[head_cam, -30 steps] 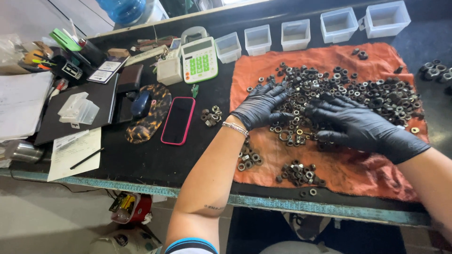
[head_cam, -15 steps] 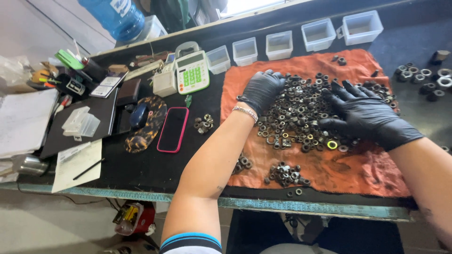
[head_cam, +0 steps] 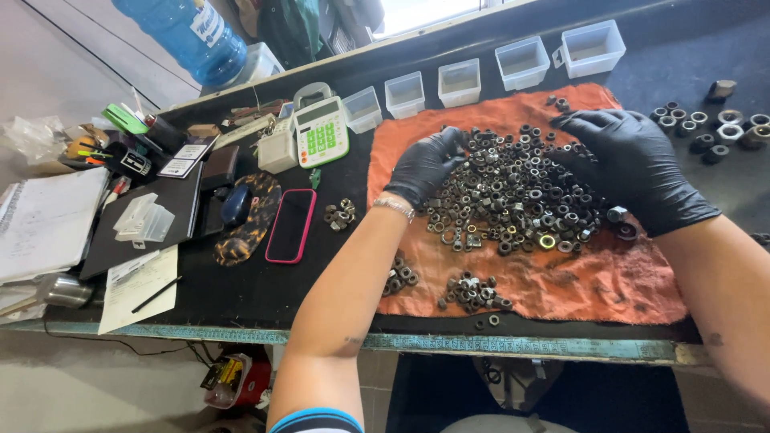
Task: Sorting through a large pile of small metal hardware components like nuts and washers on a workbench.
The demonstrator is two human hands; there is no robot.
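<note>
Head view looks down on a dark workbench where an orange cloth carries a big heap of dark metal nuts. The left hand, in a black glove, rests on the heap's 9 o'clock edge with fingers curled loosely onto the nuts, clamped on nothing that shows. The right hand, also gloved, lies flat on the 3 o'clock side, fingers spread apart over the nuts. At 6 o'clock of the heap sit 2 small sorted piles, with a third on the bare bench at 9 o'clock. At 12 o'clock stand 5 clear plastic tubs in a row. Further toward 9 o'clock lie a pink-edged phone and a calculator.
</note>
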